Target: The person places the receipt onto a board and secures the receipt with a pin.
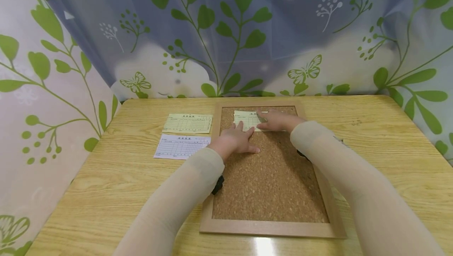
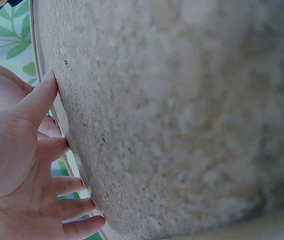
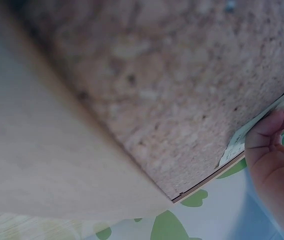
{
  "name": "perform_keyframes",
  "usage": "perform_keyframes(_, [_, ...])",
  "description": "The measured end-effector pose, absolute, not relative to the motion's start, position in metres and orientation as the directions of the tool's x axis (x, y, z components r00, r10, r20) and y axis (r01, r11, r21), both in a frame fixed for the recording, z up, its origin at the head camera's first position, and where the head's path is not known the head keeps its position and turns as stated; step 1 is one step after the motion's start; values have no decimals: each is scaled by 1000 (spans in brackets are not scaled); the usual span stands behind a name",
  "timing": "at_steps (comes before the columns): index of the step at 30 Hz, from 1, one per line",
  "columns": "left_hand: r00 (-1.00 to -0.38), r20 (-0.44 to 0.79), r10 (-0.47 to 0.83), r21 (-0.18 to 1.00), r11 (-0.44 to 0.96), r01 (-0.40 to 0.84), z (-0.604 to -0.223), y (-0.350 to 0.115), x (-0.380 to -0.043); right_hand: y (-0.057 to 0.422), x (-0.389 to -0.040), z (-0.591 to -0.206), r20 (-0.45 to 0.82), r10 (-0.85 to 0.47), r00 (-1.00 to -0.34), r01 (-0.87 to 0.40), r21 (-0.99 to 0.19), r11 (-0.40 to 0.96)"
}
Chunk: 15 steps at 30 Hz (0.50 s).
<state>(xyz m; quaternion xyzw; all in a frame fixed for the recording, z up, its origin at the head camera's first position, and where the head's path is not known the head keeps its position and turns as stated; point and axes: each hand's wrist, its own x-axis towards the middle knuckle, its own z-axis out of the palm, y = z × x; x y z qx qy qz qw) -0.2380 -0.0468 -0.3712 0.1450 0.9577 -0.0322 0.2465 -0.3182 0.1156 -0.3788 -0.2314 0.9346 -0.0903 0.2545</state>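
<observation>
A cork board (image 1: 269,193) in a wooden frame lies on the table, a pale yellow printed slip (image 1: 244,118) near its far edge. My left hand (image 1: 235,140) spreads its fingers over the cork, fingertips at the slip's lower left edge and thumb pointing right. In the left wrist view its fingertips (image 2: 84,229) meet the board's surface. The right hand (image 1: 277,120) rests on the slip's right half and covers part of it. From the right wrist, the thumb (image 3: 282,119) bends against the slip (image 3: 237,145); the other fingers are mostly hidden.
Left of the board lie another yellow slip (image 1: 187,124) and a white slip (image 1: 180,146), the latter partly behind the left arm. A small object (image 1: 340,141) shows beside the right forearm. A leaf-patterned curtain (image 1: 244,51) hangs behind the wooden table (image 1: 106,169).
</observation>
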Motion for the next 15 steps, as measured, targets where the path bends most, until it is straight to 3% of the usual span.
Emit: perform_keyframes(15, [-837, -480, 263, 21, 957, 289, -371, -47, -238, 116, -320, -381, -422, -494, -760, -405, -287, 868])
